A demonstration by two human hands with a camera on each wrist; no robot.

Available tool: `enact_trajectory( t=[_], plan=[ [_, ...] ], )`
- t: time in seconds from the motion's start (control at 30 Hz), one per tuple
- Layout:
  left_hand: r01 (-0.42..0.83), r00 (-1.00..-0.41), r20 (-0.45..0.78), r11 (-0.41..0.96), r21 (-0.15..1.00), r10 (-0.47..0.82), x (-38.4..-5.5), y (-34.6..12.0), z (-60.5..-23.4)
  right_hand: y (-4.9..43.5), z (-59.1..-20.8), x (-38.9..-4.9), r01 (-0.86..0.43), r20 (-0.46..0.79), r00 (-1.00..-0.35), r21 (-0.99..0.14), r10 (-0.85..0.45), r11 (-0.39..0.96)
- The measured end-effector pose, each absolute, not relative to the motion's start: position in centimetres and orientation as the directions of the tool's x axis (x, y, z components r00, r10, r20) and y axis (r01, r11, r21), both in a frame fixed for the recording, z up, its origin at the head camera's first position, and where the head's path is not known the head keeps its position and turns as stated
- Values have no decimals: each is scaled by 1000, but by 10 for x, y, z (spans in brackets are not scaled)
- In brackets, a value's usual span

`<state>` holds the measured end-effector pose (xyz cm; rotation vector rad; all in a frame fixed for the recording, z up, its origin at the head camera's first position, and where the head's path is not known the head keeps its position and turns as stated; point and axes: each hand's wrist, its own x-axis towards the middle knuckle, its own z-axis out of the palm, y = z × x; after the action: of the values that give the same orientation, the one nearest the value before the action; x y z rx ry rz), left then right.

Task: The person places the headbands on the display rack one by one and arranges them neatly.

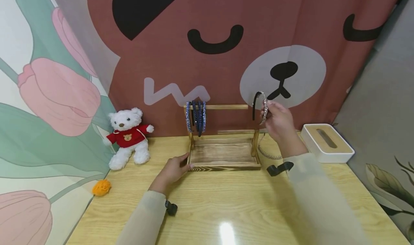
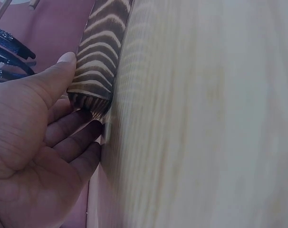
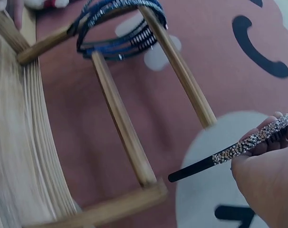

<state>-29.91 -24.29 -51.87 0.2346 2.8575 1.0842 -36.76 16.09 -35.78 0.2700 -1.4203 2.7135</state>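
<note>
A wooden headband rack with a tray base and crossbars stands at the back of the table. Several blue and dark headbands hang at the left end of its top bar. My left hand grips the tray's front left corner, thumb against the striped edge in the left wrist view. A black headband studded with sparkling stones is pinched in my right hand. It is upright beside the free right end of the top bar, apart from it.
A thin wavy band lies right of the rack, partly behind my right wrist. Farther right is a white tissue box with a wooden top. On the left sit a white teddy bear in red and an orange yarn ball. A curtain hangs behind.
</note>
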Motion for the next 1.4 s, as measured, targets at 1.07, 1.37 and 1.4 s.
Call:
enact_trajectory(
  t=[1.07,1.37,1.4],
  plan=[
    [122,-985,-9,739,663,171,-299,-243,-519,-4,-395,-380,-11,23,-999,-962,-41,-274],
    [124,-985,-6,740,661,171,-300,-243,-518,-13,-391,-381,-9,21,-999,-954,-38,-299],
    [124,-985,-7,740,661,171,-300,-243,-518,-13,-391,-381,-6,18,-999,-955,-39,-297]
  ],
)
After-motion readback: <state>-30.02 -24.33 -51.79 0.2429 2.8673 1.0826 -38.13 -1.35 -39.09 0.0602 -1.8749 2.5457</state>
